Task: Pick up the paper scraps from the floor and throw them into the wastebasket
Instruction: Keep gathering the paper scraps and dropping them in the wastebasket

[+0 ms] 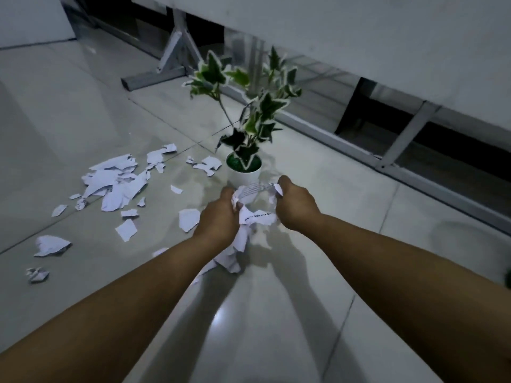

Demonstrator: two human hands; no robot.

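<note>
Both my hands are stretched out over the tiled floor and grip one bundle of crumpled white paper (255, 217). My left hand (218, 217) clutches its left side, with loose pieces hanging below it. My right hand (297, 204) pinches its upper right edge. Several torn paper scraps (116, 183) lie scattered on the floor to the left, some large, some tiny. One scrap (51, 246) lies nearer the left front. No wastebasket is clearly in view.
A small potted plant (244, 150) in a white pot stands just beyond my hands. A white desk with metal legs (177, 48) and floor rails (345, 145) runs along the back and right. A round pale shape (470, 241) sits at the right.
</note>
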